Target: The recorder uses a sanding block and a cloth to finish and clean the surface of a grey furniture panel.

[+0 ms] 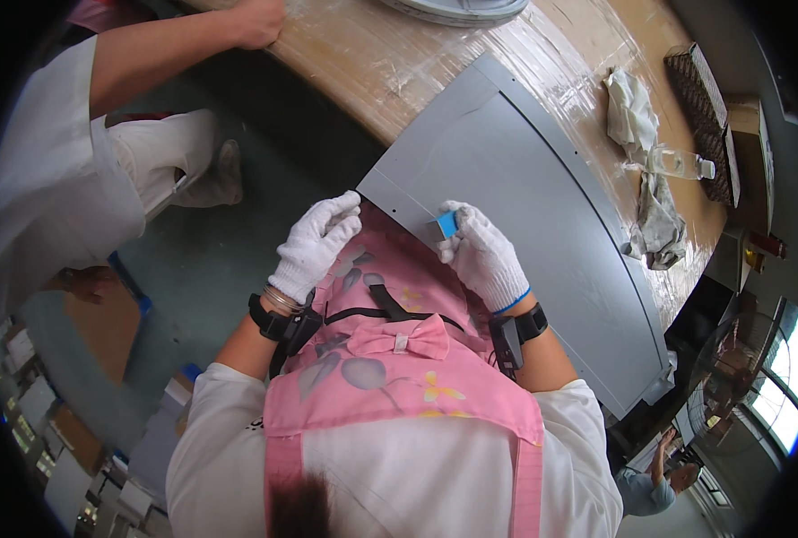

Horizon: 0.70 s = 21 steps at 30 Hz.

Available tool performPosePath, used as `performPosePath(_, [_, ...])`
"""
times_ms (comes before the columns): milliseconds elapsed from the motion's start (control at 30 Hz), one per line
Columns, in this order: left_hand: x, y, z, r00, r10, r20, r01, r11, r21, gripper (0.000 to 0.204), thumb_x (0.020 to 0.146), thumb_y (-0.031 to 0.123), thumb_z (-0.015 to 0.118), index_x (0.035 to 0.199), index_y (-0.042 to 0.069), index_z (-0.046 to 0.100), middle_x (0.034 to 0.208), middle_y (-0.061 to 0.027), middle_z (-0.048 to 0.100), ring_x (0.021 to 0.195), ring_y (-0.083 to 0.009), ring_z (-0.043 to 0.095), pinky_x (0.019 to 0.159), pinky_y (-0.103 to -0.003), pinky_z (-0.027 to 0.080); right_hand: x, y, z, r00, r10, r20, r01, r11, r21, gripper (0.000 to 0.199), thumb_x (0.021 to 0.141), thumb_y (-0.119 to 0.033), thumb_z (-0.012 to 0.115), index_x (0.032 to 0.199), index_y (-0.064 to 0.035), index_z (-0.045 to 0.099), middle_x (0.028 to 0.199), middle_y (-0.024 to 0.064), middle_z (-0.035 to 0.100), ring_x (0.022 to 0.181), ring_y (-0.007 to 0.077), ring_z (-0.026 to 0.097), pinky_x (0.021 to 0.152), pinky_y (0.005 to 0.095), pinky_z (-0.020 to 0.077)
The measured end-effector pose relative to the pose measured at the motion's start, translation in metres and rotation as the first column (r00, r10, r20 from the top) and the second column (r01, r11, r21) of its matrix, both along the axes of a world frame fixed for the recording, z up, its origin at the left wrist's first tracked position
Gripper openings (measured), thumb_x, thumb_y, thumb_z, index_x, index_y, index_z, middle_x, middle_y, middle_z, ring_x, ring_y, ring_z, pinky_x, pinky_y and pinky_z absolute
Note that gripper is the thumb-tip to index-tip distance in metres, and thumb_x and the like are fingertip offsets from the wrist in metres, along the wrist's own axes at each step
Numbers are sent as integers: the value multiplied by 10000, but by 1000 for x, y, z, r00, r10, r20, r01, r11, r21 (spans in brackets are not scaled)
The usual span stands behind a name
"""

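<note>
A large grey curved panel (pixel 516 197) lies on the table, its near left corner jutting past the edge close to me. My right hand (pixel 487 260), in a white knit glove, grips a small blue block (pixel 446 225) with a grey side, over the panel's near edge. My left hand (pixel 316 244), gloved too, is beside that near left corner. Its fingertips are at or just by the corner, with the thumb apart from the fingers; whether they touch it is unclear. Nothing shows in this hand.
Plastic film covers the table (pixel 354 63). On its right are crumpled cloths (pixel 630 112), a clear bottle (pixel 681 164) and a dark patterned box (pixel 702 108). A round grey part (pixel 462 9) sits at the far edge. At left, another person (pixel 67 179) rests a hand on the table.
</note>
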<state>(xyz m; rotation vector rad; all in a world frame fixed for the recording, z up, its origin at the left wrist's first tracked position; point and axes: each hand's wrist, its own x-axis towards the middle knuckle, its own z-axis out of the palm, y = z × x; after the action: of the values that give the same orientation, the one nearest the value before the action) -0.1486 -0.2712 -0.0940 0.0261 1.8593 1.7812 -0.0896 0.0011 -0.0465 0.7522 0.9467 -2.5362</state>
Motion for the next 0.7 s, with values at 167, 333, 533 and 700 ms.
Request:
performPosePath(167, [1,-19,-6,993,97,61,-94,994,-55,335,997,83,598,1320,-3,573,1238,-68,639,1121,-139,618,1001,-283,500,-17,-2,-5,993,111,26,-101,754,649,332,990,-158,576,1276,11,572,994,77,632,850,162,637,787,316,531])
performPosePath(333, [3,-34,-9,988,137,68,-133,989,-61,324,994,100,607,1300,-6,588,1211,-72,653,1094,-138,628,989,-282,499,-31,-20,-5,923,346,-165,123,140,982,305,901,-106,642,1196,-30,633,1007,140,661,881,291,664,814,377,535])
performPosePath(533, [5,-44,-14,981,157,112,-150,986,-73,328,997,91,601,1308,-9,580,1224,-71,640,1112,-143,621,1006,-283,488,-43,-25,-8,852,498,-161,171,25,985,305,848,-28,641,1153,-25,630,1011,183,654,923,374,644,806,430,529])
performPosePath(700, [8,-47,-17,982,156,104,-149,986,-68,325,1004,109,595,1306,-11,581,1229,-74,637,1114,-147,619,1003,-282,488,-46,-27,-14,824,543,-163,208,-21,978,308,843,-29,650,1150,-31,629,1006,181,655,931,376,641,809,441,524])
